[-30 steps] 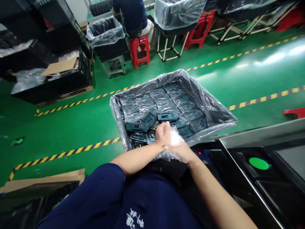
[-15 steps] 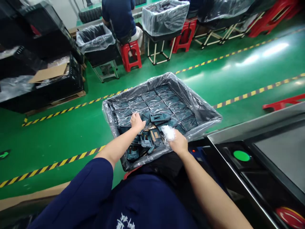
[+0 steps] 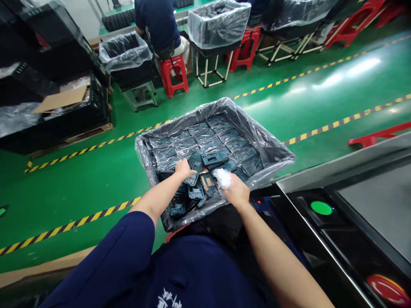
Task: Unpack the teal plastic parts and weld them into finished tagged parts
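Closest in is a navy shirt [image 3: 195, 269] with white lettering, and to its right a machine panel [image 3: 362, 239] carrying one red button [image 3: 388, 289] and one green button [image 3: 321, 208]. Two bare hands reach out over one black crate [image 3: 276, 164] lined with clear plastic. The right hand [image 3: 236, 190] is closed around one wad of crumpled plastic [image 3: 222, 178] near the crate's right side; the left hand [image 3: 184, 169] has its fingers bent and its thumb across one dark teal casing [image 3: 194, 167], which lies tilted inside the crate. At least four more loose casings [image 3: 214, 159] sit around it, one showing a brown inner face; the pile overlaps too much for a full count. Beyond them, film-covered parts [image 3: 205, 135] stand in rows, their number hard to read. The floor [image 3: 321, 102] is glossy green, crossed by two lines of black-and-yellow tape [image 3: 337, 124]. Across it, one person [image 3: 157, 25] sits, back turned, on a red stool [image 3: 174, 76], with one plastic-lined bin [image 3: 126, 51] to the left and at least two more to the right. At far left, black crates are stacked, one topped with a single cardboard sheet [image 3: 61, 100].
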Motion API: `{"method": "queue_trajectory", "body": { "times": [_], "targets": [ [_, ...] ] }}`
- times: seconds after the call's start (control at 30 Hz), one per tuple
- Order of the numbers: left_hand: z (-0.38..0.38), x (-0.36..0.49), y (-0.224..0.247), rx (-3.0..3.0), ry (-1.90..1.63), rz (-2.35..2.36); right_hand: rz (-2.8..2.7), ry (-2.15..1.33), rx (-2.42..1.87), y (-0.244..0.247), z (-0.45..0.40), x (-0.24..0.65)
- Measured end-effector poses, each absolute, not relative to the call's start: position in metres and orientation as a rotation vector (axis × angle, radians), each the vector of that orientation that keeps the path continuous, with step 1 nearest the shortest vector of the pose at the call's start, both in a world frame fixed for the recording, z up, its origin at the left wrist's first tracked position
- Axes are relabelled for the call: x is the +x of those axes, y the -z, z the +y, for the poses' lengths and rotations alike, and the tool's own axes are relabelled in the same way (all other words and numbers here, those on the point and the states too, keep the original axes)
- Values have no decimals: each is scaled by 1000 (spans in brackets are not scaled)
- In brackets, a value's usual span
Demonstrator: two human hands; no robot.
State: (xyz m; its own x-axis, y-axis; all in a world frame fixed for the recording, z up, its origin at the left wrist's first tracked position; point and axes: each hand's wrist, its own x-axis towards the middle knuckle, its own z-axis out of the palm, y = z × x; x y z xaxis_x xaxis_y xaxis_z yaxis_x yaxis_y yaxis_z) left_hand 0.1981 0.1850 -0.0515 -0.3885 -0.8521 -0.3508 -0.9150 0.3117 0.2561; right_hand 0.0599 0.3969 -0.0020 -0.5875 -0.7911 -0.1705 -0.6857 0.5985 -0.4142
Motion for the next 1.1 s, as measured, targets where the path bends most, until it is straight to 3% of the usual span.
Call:
{"method": "queue_trajectory", "body": {
  "times": [0.7, 0.93, 1.1],
  "targets": [
    [257, 214, 2, -407, -754, 2728, 2513, 453, -1224, 7, 397, 60],
    [217, 194, 8, -541, -1179, 2438, 2522, 521, -1216, 12, 399, 60],
    [197, 163, 29, -1164, -797, 2572, 2498, 515, -1247, 11, 399, 60]
  ]
}}
